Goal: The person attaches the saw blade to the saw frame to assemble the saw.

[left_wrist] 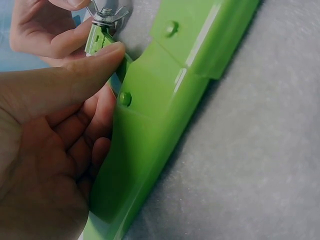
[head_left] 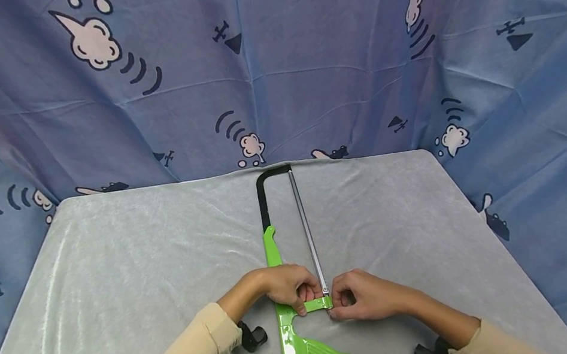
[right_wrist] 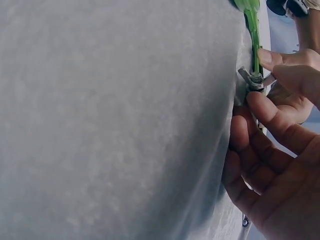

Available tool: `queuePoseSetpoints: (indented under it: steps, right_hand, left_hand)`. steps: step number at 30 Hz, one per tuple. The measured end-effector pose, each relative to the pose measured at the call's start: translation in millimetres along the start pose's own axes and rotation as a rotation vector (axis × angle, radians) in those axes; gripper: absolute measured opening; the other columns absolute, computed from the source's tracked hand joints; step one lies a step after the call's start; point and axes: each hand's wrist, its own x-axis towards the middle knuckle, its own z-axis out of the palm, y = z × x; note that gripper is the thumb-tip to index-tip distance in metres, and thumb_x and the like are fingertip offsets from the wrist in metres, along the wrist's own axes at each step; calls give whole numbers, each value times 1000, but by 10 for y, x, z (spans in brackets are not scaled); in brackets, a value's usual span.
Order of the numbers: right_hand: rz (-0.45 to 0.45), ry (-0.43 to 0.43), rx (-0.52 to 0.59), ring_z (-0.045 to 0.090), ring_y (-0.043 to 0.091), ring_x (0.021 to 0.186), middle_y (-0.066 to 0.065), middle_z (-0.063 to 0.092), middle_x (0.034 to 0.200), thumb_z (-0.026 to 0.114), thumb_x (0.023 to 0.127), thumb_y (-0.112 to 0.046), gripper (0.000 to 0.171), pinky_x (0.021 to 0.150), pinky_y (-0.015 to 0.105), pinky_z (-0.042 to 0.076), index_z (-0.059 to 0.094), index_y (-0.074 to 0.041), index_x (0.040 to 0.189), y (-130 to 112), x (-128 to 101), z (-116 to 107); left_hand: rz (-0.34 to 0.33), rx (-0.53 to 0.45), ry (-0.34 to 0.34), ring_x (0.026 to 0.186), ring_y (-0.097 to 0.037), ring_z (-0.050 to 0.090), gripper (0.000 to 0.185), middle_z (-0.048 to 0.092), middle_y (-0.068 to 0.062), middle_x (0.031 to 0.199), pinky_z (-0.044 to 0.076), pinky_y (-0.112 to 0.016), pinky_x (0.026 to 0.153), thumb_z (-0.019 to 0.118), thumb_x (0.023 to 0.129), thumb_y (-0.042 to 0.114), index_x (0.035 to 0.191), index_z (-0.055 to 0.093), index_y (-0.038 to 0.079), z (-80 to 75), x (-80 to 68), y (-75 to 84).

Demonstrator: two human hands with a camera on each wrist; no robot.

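A hacksaw with a green handle [head_left: 319,353] and a black bow frame [head_left: 264,204] lies on the cloth, its frame end pointing away. Its blade [head_left: 308,234] runs along the right side. My left hand [head_left: 286,285] pinches the short green arm beside the blade's near end, thumb on top. At the tip of that arm sits a metal wing nut [left_wrist: 106,19] on a threaded stud. My right hand [head_left: 368,297] pinches this wing nut [right_wrist: 256,80] between thumb and index finger, its other fingers curled beneath.
A pale grey velvety cloth [head_left: 139,270] covers the table. Behind and at both sides hangs a blue patterned curtain [head_left: 294,97]. Black wrist mounts show by the left sleeve [head_left: 198,346] and the right sleeve [head_left: 491,341].
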Motion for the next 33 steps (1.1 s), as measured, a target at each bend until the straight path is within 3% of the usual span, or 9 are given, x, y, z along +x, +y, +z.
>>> queuePoseSetpoints:
  steps: [7,18,26,33]
  right_hand:
    - [1,3,-6,55,0,69,-16,58,75,75,85,-13,14,61,26,52,65,-21,79,24,-5,0]
    - [-24,12,-12,57,4,70,-14,58,76,74,82,-6,15,62,25,52,65,-17,76,25,-1,9]
    - [-31,37,-61,51,2,65,-15,53,71,74,85,-14,19,57,18,44,63,-19,71,-19,13,26]
    - [21,44,-124,42,-3,59,-16,46,65,76,86,-21,31,53,15,37,54,-21,64,-53,42,43]
  left_hand:
    - [5,-1,0,68,-1,52,25,58,4,75,44,-17,65,82,77,-2,94,68,10,-5,-1,0]
    - [4,5,6,69,-1,52,26,60,1,77,43,-17,65,82,77,-1,95,68,11,6,2,-10]
    - [8,8,1,68,-1,52,26,59,3,76,43,-17,65,82,77,-1,95,68,12,-1,-1,-17]
    - [7,11,0,68,-1,52,25,57,8,74,44,-17,65,82,77,-1,94,68,12,-3,3,-21]
